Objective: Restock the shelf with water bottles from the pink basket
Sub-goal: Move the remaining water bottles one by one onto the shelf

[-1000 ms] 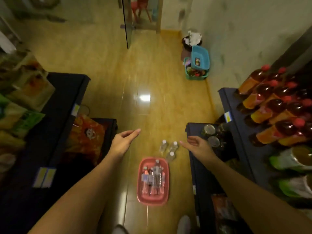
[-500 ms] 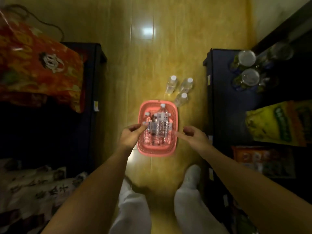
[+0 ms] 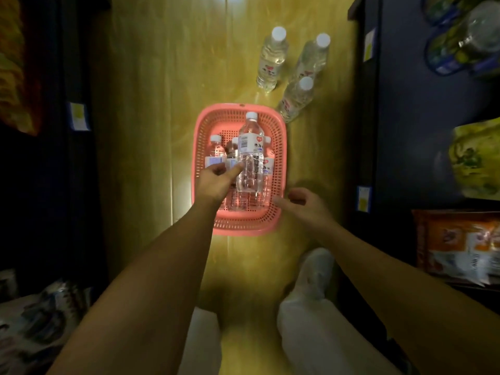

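Observation:
The pink basket (image 3: 281,147) sits on the floor in front of me and holds several clear water bottles lying flat. One water bottle (image 3: 250,158) with a white label lies on top of the others. My left hand (image 3: 217,182) is over the basket's left half, its forefinger tip touching the top bottle's side and its thumb apart from it. My right hand (image 3: 304,203) hovers at the basket's near right corner, fingers loosely curled and empty. The dark shelf (image 3: 392,117) stands to the right.
Three water bottles (image 3: 272,59) stand on the yellow floor just beyond the basket. Dark shelving (image 3: 67,131) with snack bags lines the left side, and bagged goods (image 3: 476,161) fill the right shelf. My legs and a white shoe (image 3: 315,272) are below.
I have bent down closer to the basket. My left hand has moved forward over the bottles to touch the top one, and my right hand has come to the basket's right corner.

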Tool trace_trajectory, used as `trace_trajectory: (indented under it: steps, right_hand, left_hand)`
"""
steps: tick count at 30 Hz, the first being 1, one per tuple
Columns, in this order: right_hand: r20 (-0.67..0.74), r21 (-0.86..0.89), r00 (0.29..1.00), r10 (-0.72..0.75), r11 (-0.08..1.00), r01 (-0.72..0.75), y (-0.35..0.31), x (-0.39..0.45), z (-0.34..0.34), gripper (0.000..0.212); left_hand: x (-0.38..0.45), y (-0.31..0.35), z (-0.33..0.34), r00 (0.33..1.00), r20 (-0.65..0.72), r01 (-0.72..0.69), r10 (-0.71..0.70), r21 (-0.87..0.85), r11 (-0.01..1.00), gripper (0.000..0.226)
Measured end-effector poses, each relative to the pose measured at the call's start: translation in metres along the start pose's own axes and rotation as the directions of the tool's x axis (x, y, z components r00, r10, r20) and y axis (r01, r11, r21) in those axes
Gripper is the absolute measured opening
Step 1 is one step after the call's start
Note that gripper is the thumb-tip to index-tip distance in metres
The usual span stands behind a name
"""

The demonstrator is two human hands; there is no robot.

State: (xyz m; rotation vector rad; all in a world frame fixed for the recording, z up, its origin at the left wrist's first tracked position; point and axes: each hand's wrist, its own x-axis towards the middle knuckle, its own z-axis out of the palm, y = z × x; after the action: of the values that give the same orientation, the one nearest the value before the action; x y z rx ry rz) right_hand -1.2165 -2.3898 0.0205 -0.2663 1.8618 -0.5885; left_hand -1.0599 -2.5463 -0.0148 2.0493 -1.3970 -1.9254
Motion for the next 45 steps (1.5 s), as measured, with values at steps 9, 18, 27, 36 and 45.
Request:
trace_trajectory:
  steps: [9, 18, 27, 36, 45]
  right_hand:
    - [0.006, 0.065, 1.000, -0.004, 0.998, 0.003, 0.031, 0.034, -0.001, 0.062]
    - [-0.030, 0.090, 0.999, 0.024, 0.996, -0.021, 0.038, 0.036, -0.008, 0.067]
    - [-0.042, 0.098, 0.999, 0.027, 0.995, -0.022, 0.044, 0.038, -0.016, 0.073]
    - [-0.033, 0.123, 0.999, 0.032, 0.992, -0.028, 0.038, 0.012, -0.017, 0.081]
    - [0.105, 0.115, 0.994, 0.016, 0.993, -0.028, -0.037, -0.056, -0.022, 0.037]
  left_hand:
    - [0.058, -0.004, 0.039, 0.968, -0.239, -0.041, 0.073, 0.136, 0.990, 0.088]
    - [0.064, 0.012, 0.062, 0.967, -0.147, -0.166, 0.209, 0.260, 0.951, 0.076]
    - [0.113, -0.019, 0.077, 0.978, -0.195, -0.018, 0.073, 0.272, 0.962, 0.097]
    - [0.028, 0.000, 0.038, 0.987, -0.156, 0.050, -0.048, 0.014, 0.999, 0.050]
    - [-0.046, 0.021, -0.036, 0.998, -0.017, 0.066, -0.067, -0.056, 0.996, 0.054]
